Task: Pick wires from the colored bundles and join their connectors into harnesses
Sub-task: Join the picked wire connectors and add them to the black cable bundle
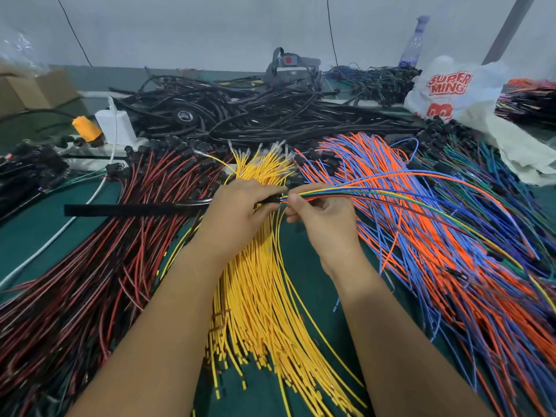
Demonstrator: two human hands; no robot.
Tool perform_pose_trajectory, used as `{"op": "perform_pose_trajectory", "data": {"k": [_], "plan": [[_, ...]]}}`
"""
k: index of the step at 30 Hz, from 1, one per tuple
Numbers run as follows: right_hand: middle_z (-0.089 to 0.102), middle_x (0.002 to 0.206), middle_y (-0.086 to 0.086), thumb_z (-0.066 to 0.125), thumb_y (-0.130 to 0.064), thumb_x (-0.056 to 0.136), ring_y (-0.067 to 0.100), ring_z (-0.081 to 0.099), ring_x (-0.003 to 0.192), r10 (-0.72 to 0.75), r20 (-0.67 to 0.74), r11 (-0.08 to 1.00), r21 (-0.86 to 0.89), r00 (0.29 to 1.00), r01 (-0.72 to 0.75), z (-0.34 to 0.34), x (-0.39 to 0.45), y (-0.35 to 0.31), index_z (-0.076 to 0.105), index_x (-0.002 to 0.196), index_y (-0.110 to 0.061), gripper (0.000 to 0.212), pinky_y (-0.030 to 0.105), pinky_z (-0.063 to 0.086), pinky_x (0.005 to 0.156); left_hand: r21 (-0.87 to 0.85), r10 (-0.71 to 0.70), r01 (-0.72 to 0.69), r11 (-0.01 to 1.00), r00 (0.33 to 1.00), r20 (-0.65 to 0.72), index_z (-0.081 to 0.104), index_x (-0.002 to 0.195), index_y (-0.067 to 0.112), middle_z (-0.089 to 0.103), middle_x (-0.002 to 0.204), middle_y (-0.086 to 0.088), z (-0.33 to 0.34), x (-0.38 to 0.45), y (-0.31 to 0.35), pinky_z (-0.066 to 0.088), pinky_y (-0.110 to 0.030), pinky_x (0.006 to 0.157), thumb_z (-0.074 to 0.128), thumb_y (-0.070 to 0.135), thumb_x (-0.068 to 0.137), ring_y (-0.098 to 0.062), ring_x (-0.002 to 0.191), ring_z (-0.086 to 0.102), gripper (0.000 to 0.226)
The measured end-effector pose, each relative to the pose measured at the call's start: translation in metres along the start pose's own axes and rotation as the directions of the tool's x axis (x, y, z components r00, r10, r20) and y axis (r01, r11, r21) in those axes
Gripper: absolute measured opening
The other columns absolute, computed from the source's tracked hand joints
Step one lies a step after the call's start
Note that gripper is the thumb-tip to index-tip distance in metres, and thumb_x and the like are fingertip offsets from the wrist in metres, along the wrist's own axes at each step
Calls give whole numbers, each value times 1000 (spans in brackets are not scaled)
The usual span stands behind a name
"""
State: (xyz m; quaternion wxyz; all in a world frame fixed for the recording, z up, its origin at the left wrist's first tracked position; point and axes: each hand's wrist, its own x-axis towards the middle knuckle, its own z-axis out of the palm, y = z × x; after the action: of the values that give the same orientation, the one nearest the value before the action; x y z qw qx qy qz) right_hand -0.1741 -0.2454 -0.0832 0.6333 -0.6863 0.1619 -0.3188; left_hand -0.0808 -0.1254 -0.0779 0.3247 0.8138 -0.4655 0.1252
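Note:
My left hand (240, 210) grips the end of a black sleeved cable (135, 209) that runs out to the left across the red wires. My right hand (319, 215) pinches a small bunch of picked wires (376, 194), green, yellow, orange, blue and red, right at the cable's end, where a small dark connector (278, 199) shows between the two hands. The picked wires trail off to the right. Under my hands lies the yellow bundle (258, 296). A red-and-black bundle (105, 266) is on the left and an orange-and-blue bundle (436, 251) on the right.
A heap of black sleeved harnesses (270, 115) fills the back of the green table (301, 251). A white power adapter (115, 124), an orange plug (87, 127), a plastic shopping bag (451, 88), a water bottle (413, 46) and cardboard boxes (33, 88) stand around it.

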Motion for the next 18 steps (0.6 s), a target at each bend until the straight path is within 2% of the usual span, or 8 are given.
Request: {"op": "perform_pose_trajectory", "data": {"k": [5, 7, 10, 14, 16, 18], "plan": [[67, 57, -4, 64, -4, 90, 7, 64, 54, 41, -40, 997, 68, 998, -38, 0, 1, -1, 68, 74, -22, 24, 17, 51, 55, 4, 93, -93, 996, 996, -7, 65, 122, 30, 61, 80, 11, -1, -2, 4, 43, -42, 74, 66, 23, 88, -18, 79, 48, 34], [67, 57, -3, 65, -4, 89, 7, 64, 55, 60, -51, 993, 110, 997, -54, -1, 1, -1, 69, 74, -21, 23, 18, 51, 55, -2, 94, -94, 996, 996, 6, 63, 124, 29, 60, 82, 12, 0, -2, 7, 43, -40, 73, 62, 24, 90, -18, 80, 48, 35], [68, 60, -1, 66, -3, 88, 10, 64, 57, 70, -36, 984, 164, 997, -64, 0, 1, -2, 69, 76, -18, 20, 20, 52, 57, -33, 37, -36, 999, 998, 53, 61, 124, 32, 65, 93, 10, 2, -3, 8, 46, -40, 74, 55, 27, 95, -19, 87, 53, 30], [68, 63, 0, 67, -4, 88, 12, 63, 60, 95, -1, 974, 205, 995, -93, -1, 1, -2, 69, 80, -15, 13, 22, 51, 60, -132, -61, 71, 989, 995, 82, 62, 118, 34, 58, 75, 21, 5, -4, 5, 41, -30, 61, 51, 33, 97, -2, 67, 51, 24], [67, 63, -1, 67, -5, 88, 10, 62, 59, 103, 7, 970, 220, 995, -102, -2, 1, -2, 69, 81, -13, 11, 20, 50, 57, -202, -97, 107, 973, 994, 60, 63, 119, 32, 60, 80, 24, 5, -5, 6, 44, -28, 65, 54, 32, 96, 1, 73, 54, 25], [66, 62, -1, 67, -6, 89, 9, 60, 58, 115, 6, 973, 202, 993, -114, -3, 1, -2, 69, 81, -13, 10, 20, 48, 55, -237, -117, 121, 964, 993, 31, 64, 119, 30, 64, 94, 22, 4, -4, 8, 47, -26, 77, 57, 30, 94, -1, 88, 58, 26]]}}
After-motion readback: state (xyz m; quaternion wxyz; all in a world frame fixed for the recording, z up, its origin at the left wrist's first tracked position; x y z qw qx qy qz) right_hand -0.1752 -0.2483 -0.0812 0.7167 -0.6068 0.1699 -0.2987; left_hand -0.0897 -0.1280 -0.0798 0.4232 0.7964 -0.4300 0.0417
